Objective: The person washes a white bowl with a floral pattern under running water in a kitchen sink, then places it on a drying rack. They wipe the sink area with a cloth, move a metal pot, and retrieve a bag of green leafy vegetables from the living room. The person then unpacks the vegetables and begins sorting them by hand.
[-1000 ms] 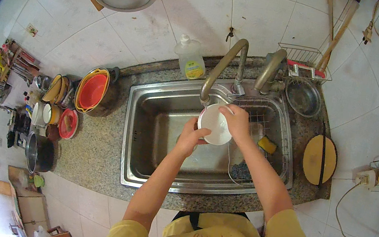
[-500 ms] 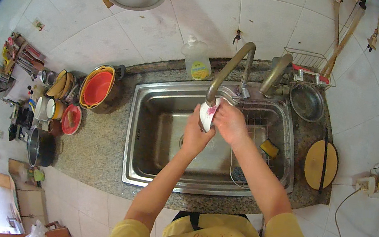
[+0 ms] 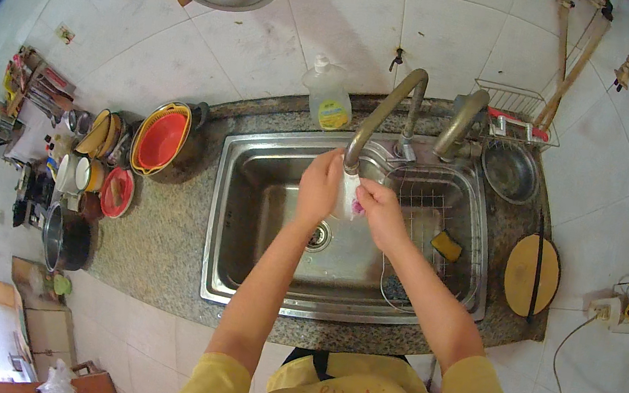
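Observation:
A small white piece with a pink patch [image 3: 349,195] is between my hands, right under the spout of the curved faucet [image 3: 386,114]. Its kind cannot be made out. My left hand [image 3: 319,187] grips its left side, fingers pointing up beside the spout. On the other side my right hand [image 3: 381,216] is closed on its edge near the pink patch. Both hands are above the steel sink [image 3: 255,269], whose drain [image 3: 318,236] shows below the left wrist.
A wire rack [image 3: 427,205] with a yellow sponge [image 3: 446,246] occupies the sink's right side. Behind the sink stands a clear soap bottle [image 3: 329,101]. Left on the counter are a red basin [image 3: 163,140], a red dish [image 3: 117,192] and a dark pot [image 3: 66,238]. At right leans a round board [image 3: 530,275].
My left hand has moved up and left. The right hand has shifted slightly lower and right, its fingers curling in. The white piece has turned more upright, uncovering the drain.

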`<state>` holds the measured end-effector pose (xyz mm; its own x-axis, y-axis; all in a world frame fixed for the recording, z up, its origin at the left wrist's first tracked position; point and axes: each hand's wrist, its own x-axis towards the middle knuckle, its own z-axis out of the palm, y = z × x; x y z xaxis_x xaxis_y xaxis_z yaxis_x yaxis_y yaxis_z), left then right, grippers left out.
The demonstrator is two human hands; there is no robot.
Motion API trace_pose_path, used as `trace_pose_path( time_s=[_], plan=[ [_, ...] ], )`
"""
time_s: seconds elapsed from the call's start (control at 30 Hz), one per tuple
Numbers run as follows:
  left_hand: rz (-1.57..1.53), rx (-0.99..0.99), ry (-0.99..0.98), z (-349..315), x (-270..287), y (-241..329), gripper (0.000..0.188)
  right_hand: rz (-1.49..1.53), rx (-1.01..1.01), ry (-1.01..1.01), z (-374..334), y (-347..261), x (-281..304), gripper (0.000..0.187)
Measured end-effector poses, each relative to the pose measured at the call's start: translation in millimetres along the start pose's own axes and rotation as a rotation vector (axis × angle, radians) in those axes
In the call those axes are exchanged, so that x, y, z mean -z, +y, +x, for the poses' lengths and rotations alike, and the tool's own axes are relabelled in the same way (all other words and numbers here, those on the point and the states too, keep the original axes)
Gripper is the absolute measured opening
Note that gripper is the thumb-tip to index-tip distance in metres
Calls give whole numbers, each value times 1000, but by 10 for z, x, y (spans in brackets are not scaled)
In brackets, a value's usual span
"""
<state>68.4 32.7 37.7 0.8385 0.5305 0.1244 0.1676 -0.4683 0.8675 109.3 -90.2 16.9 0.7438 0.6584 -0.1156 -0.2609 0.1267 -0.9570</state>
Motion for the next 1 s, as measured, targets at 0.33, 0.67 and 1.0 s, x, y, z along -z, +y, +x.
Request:
trace_pose_path(
  time_s=[0.33, 0.67, 1.0],
  plan=[
    [-112, 293, -241, 213, 5, -145, 20, -142, -15, 0, -47, -14, 199, 20],
    [-1439, 377, -554, -311, 34, -400, 45, 799, -299, 292, 234, 77, 455, 19],
    [-1536, 333, -452, -479, -131, -422, 37, 801, -275, 365, 408, 310, 304, 30]
  ],
)
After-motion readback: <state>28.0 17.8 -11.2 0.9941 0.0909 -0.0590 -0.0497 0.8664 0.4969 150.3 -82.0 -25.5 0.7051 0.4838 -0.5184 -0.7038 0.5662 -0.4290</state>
